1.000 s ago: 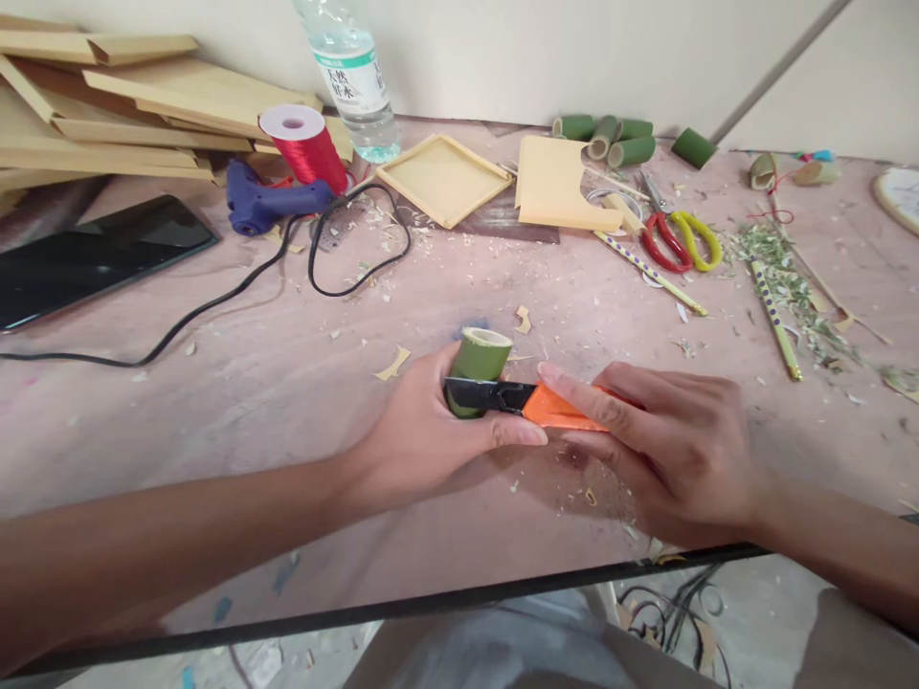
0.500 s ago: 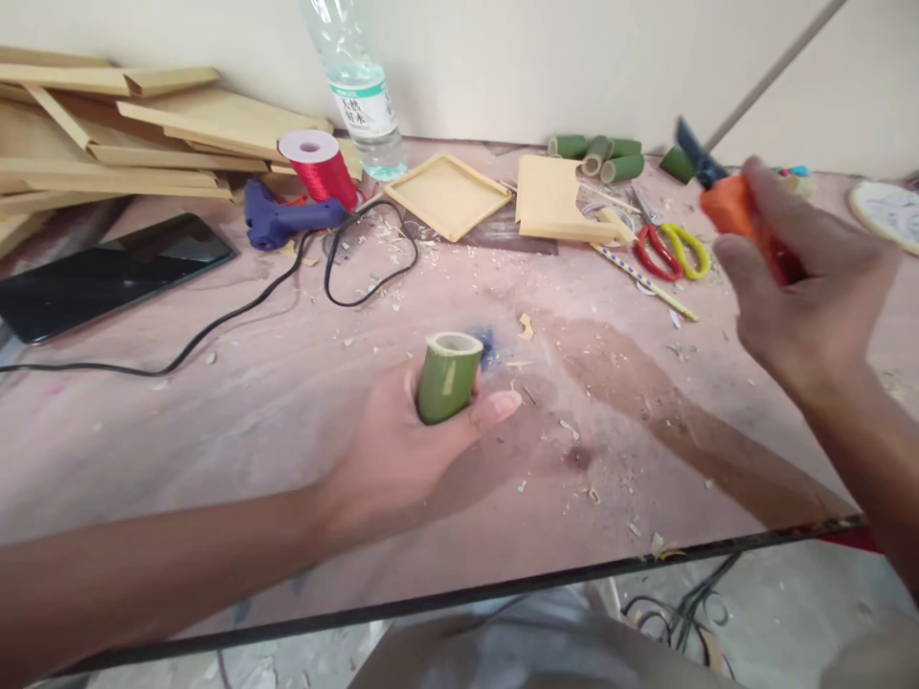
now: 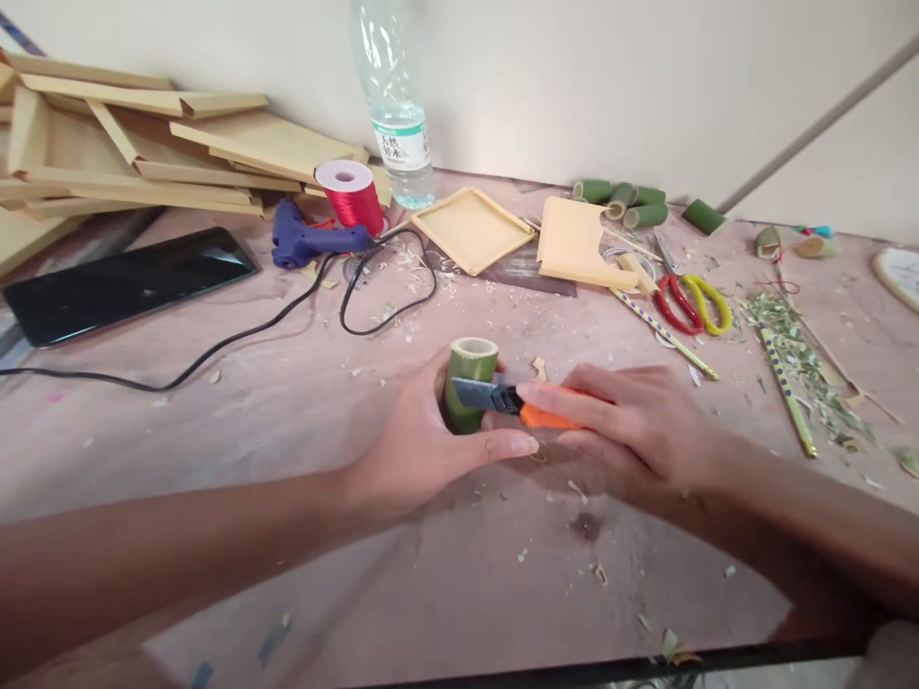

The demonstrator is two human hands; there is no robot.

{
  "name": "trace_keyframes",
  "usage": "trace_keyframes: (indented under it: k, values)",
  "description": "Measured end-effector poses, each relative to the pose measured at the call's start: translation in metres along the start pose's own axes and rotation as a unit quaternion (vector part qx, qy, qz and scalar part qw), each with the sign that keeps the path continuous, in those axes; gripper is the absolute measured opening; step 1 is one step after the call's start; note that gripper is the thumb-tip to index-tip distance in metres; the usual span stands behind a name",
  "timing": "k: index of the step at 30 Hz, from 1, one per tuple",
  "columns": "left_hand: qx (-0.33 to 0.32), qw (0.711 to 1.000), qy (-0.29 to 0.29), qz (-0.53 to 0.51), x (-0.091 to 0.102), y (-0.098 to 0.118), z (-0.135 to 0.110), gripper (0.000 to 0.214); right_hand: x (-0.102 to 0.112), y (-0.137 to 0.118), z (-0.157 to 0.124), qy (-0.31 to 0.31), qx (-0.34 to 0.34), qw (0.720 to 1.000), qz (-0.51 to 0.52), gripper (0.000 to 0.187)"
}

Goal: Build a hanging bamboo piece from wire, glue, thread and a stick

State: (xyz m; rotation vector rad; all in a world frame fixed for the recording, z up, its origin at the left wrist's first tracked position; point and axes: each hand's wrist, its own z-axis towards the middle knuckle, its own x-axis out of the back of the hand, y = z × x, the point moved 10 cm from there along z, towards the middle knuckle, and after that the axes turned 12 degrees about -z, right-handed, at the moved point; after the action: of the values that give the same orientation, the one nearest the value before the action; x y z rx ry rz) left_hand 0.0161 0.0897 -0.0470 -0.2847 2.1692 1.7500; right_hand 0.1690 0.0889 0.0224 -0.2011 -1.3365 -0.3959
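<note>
A short green bamboo tube (image 3: 470, 362) stands near the middle of the table, its pale hollow end facing up. My left hand (image 3: 409, 440) wraps around it from the left, with the thumb stretched out in front. An orange utility knife (image 3: 549, 407) is gripped in my right hand (image 3: 638, 416). Its dark blade (image 3: 475, 393) points left and lies across the front of the tube; whether it presses into the wall I cannot tell. The fingers behind the tube are mostly hidden.
Behind are a blue glue gun (image 3: 316, 239), red cord spool (image 3: 351, 201), water bottle (image 3: 402, 144), wooden trays (image 3: 474, 230), scissors (image 3: 689, 301) and several bamboo pieces (image 3: 646, 215). A phone (image 3: 133, 284) lies left. Green shavings (image 3: 804, 368) and a dotted stick (image 3: 786, 388) lie right.
My right hand has come down and left with the utility knife, bringing the blade to the tube's front. The left hand keeps its hold; the tube now looks more upright. The view has shifted.
</note>
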Motion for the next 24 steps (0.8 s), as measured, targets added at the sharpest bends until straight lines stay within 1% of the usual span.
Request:
trace_keyframes:
  k: [3,5,7,11,14,17,21,24]
  values:
    - [-0.001,0.999,-0.025,0.025,-0.006,0.003,-0.001,0.064,-0.009,-0.008,-0.005,-0.025,0.005,0.999,0.040,0.043]
    - [-0.011,0.998,-0.040,0.037,-0.010,0.005,-0.002,0.060,-0.012,-0.011,-0.007,-0.025,0.008,0.999,0.045,0.043]
    - [-0.022,0.998,-0.044,0.039,-0.012,0.005,-0.003,0.054,-0.014,-0.013,-0.008,-0.017,0.007,0.999,0.048,0.044]
    - [-0.035,0.998,-0.030,0.049,-0.011,0.005,-0.003,0.047,-0.016,-0.009,-0.007,0.001,-0.011,0.998,0.058,0.045]
    - [-0.040,0.997,-0.023,0.063,-0.010,0.005,-0.003,0.045,-0.016,-0.008,-0.006,-0.006,-0.011,0.998,0.058,0.049]
    - [-0.032,0.997,-0.022,0.060,-0.010,0.003,-0.003,0.045,-0.015,-0.010,-0.005,-0.016,0.003,0.998,0.059,0.053]
    - [-0.021,0.998,-0.009,0.061,-0.007,-0.001,-0.001,0.047,-0.017,-0.007,-0.004,-0.028,0.002,0.998,0.062,0.054]
    - [-0.008,0.997,0.003,0.073,-0.005,-0.003,0.002,0.046,-0.016,-0.008,-0.005,-0.012,0.007,0.999,0.033,0.051]
